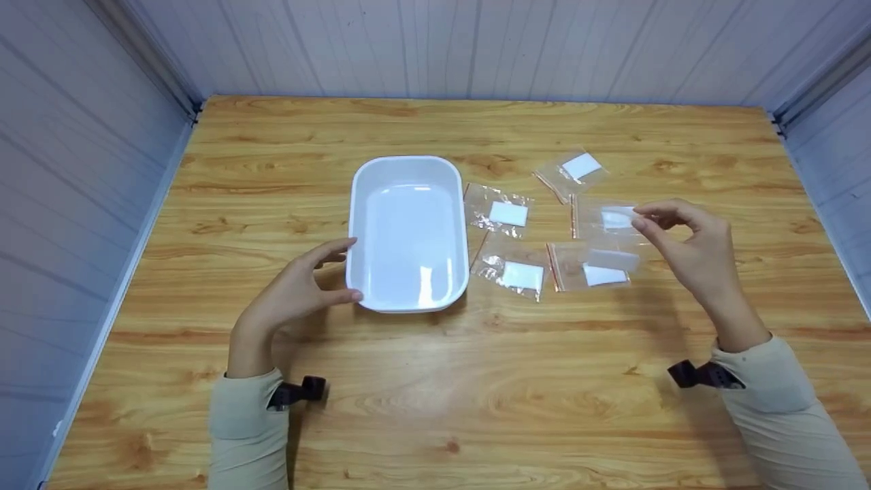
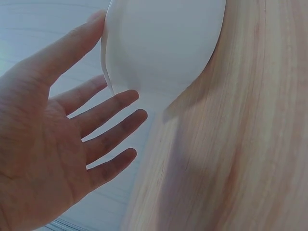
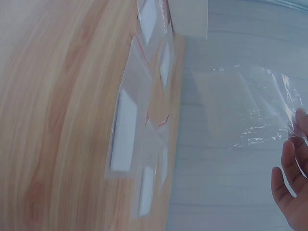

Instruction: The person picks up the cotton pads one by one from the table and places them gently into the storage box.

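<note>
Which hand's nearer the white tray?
Left. The left hand is at the left edge of the white tray; the right hand is well off to its right, pinching a clear bag.

White tray [image 1: 408, 235] upright; clear bag [image 3: 240, 106] aloft to its right.

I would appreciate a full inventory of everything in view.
Rectangular wood-grain table: 1, yellow-brown, filling the middle.
Glossy rectangular white tray: 1, white, on the table, left of centre.
Clear plastic bags with red strips: 5, clear, on the table, right of the tray.
White rectangular pieces: 5, white, one per table bag.
Raised clear plastic bag: 1, clear, held above the table, right side.
Streaked panel walls: 3, pale grey, left, right, far.
Wrist cameras: 2, black, one per arm.
Long sleeves: 2, beige, forearms.
Left hand: 1, bare, at tray's left edge.
Right hand: 1, bare, pinching raised bag.
</note>
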